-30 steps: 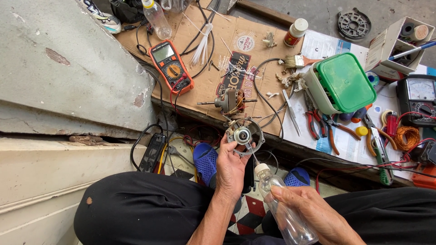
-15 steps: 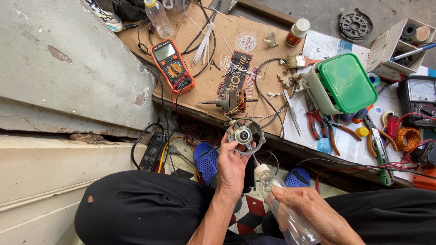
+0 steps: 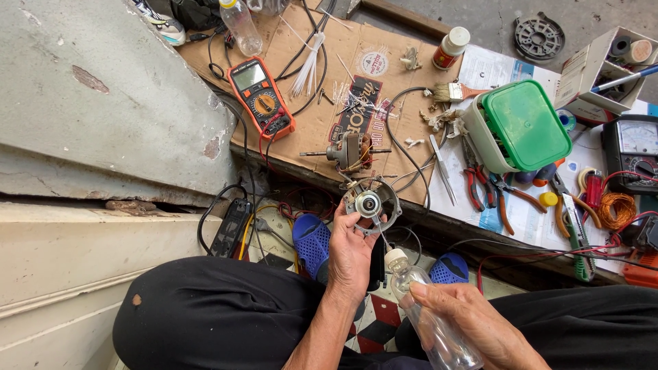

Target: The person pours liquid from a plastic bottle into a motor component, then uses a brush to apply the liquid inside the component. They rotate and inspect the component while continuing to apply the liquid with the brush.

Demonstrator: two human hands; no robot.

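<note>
While the left hand (image 3: 351,255) grips a round metal motor end cap (image 3: 371,204) by its lower rim, fingers curled shut around it, the cap's face is turned up toward the camera so that the central bearing is exposed. Right hand (image 3: 473,329) — closed around a clear plastic squeeze bottle (image 3: 428,315) — tilts the bottle so that its thin nozzle points to about 11 o'clock and reaches the hub of the cap; such an angle suits putting liquid on the bearing, though no drop can be seen. Both forearms rise from the bottom edge over the person's black trousers (image 3: 205,315), the left wrist nearly straight, the right one turned inward toward the cap.

At 12 o'clock from the cap, just beyond it, a motor core with shaft and copper windings (image 3: 351,152) lies on a sheet of cardboard (image 3: 308,123). At 10 o'clock, an orange multimeter (image 3: 261,99) rests on the same sheet with its leads trailing. At 2 o'clock stands a white tub with a green lid (image 3: 524,127); between it and the cap lie red-handled pliers (image 3: 474,181) and a screwdriver (image 3: 442,168). Farther right — at 3 o'clock — a coil of copper wire (image 3: 617,209) sits below an analogue meter (image 3: 634,147). Blue sandals (image 3: 312,240) show beneath the hands.
</note>
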